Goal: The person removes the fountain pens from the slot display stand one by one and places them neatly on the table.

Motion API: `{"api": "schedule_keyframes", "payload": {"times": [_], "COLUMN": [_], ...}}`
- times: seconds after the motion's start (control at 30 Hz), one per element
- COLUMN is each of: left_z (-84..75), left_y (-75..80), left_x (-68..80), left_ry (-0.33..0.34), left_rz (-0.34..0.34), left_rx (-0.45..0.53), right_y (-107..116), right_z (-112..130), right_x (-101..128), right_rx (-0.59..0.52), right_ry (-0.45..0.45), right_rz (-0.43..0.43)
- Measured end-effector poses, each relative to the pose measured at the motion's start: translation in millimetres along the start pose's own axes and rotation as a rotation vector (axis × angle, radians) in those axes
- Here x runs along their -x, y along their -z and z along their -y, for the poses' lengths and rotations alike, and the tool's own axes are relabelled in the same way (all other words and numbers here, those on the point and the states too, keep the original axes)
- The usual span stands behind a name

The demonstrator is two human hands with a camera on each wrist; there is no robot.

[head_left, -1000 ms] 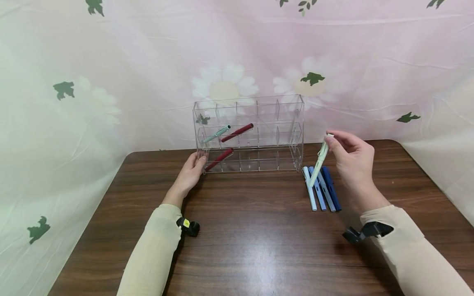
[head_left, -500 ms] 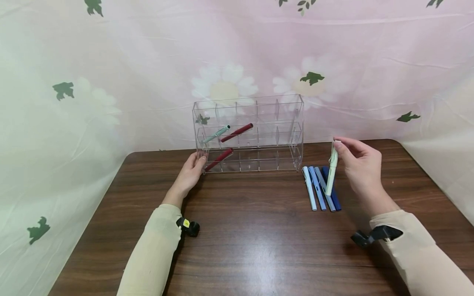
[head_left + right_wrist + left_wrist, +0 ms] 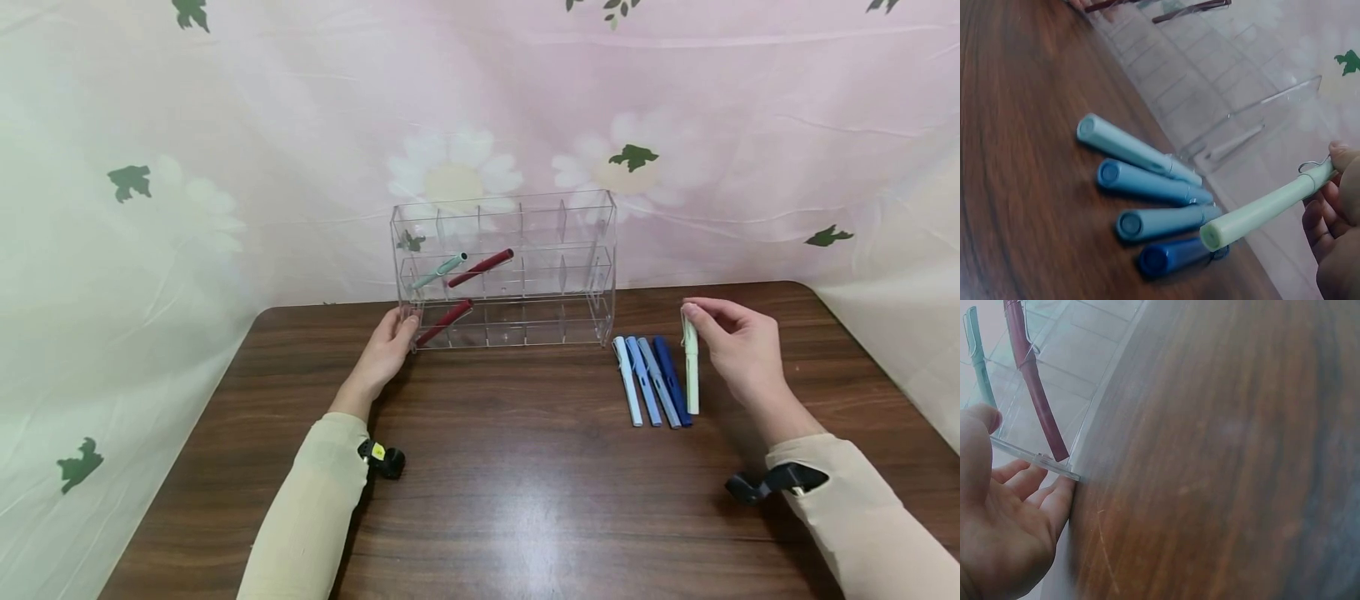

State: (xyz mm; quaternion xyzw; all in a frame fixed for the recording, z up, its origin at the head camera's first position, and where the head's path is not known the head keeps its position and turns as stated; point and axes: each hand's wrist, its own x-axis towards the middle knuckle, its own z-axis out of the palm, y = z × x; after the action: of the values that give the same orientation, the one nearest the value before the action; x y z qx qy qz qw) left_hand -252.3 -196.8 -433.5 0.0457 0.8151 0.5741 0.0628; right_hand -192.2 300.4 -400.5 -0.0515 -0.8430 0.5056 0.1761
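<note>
My right hand (image 3: 742,346) pinches a pale green pen (image 3: 692,371) by its clip end, its other end pointing down towards the table. Just left of it, several pens lie side by side: a pale blue pen (image 3: 628,383), two mid-blue ones and a dark blue pen (image 3: 672,382). A clear acrylic pen rack (image 3: 542,297) stands at the back, and my left hand (image 3: 384,348) grips its lower left side. Slanting in its left compartments are a mint green pen (image 3: 439,272), a dark red pen (image 3: 481,268) and, lower down, another red pen (image 3: 1039,403).
The brown wooden table (image 3: 487,467) carries everything. Behind the rack hangs a flowered cloth (image 3: 315,167), which also closes off both sides. A black wrist camera (image 3: 382,460) sits on the left sleeve, another on the right.
The right hand has carried the pale green pen rightward and down, from over the blue pens to beside the dark blue one. It now hangs nearly upright. The left hand and rack stay put.
</note>
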Motion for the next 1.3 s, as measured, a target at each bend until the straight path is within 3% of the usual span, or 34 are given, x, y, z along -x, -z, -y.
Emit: {"api": "schedule_keyframes", "payload": {"times": [0.43,0.73,1.1,1.3], "left_z": [-0.8,-1.4,-1.1,-1.1], "left_y": [0.7,-0.2,0.3,-0.2], "left_x": [1.2,1.1,2.2,2.4], "left_ry": [0.0,0.004,0.008,0.007], "left_rz": [0.021,0.017,0.018,0.011], "left_rx": [0.007,0.0,0.002,0.0], "right_y": [4,1,-5,-5], "right_z": [-27,-44,-43,-41], "right_x": [-5,-10,-14,-15], "right_rx": [0.197,0.311,0.429,0.458], "right_ry": [-0.056,0.009,0.089,0.089], "right_rz": [0.083,0.138,0.205,0.23]}}
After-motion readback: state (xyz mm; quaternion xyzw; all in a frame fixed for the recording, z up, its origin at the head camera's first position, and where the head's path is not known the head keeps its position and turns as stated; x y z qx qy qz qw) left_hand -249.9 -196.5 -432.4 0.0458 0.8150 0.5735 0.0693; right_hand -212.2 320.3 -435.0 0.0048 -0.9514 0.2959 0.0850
